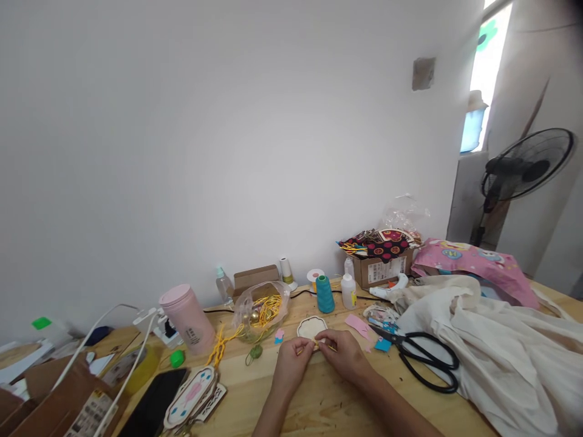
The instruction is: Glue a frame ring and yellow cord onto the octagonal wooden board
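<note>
My left hand [294,358] and my right hand [344,355] meet fingertip to fingertip over the wooden table. Both are closed in a pinch. A thin yellowish bit shows at the fingertips, too small to name. Just beyond them lies a cream scalloped plaque [312,326] with a dark outline, its near edge hidden by my fingers. To the left are a small green bundle of thread [255,352] and pink and blue scraps [279,335]. A pink scrap [358,325] lies beyond my right hand.
Black-handled scissors [428,358] and white cloth [492,340] lie right. Behind stand a teal thread cone [325,294], a glue bottle [348,292] and a bag of yellow cord [264,309]. Left are a pink tumbler [189,321], a phone [155,403] and decorated plaques [191,396].
</note>
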A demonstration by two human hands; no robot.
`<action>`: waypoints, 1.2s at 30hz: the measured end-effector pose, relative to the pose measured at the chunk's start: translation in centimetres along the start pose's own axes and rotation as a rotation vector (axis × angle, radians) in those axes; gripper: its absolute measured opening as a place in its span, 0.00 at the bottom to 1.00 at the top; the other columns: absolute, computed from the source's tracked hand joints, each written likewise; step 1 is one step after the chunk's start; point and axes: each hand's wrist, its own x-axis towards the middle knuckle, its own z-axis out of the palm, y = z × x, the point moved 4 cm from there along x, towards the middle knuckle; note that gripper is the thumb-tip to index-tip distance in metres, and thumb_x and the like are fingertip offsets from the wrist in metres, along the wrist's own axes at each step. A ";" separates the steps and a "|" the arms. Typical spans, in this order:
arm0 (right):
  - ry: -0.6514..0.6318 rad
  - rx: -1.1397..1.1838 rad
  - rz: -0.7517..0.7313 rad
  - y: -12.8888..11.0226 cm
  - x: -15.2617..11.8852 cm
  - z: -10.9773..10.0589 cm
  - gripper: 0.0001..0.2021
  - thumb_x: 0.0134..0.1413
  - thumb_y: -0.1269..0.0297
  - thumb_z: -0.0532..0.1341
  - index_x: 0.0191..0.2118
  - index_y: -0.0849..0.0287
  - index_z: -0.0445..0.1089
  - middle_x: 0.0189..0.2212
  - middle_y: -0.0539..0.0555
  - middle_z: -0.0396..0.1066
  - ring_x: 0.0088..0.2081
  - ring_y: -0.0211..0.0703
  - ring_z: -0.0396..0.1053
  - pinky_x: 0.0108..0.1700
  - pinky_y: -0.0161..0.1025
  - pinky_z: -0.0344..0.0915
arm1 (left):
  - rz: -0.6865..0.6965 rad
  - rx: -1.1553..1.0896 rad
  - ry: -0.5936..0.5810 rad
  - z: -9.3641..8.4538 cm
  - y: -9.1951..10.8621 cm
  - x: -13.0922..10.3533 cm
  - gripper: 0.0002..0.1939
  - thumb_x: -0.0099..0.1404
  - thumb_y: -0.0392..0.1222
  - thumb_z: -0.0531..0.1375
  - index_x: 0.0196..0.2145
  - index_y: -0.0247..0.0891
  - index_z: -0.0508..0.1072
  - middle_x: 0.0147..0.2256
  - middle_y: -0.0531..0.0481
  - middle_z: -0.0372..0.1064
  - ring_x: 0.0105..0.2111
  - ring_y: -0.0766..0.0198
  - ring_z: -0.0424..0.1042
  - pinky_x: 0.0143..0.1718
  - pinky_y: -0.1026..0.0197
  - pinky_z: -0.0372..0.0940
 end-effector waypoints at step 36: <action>-0.028 -0.182 0.035 0.1 -0.1 -0.8 0.13 0.43 0.55 0.56 0.32 0.55 0.72 0.25 0.52 0.69 0.26 0.39 0.63 0.25 0.31 0.52 | 0.000 0.014 -0.040 -0.1 0.4 0.1 0.12 0.50 0.45 0.56 0.26 0.35 0.74 0.28 0.46 0.74 0.31 0.59 0.70 0.35 0.60 0.63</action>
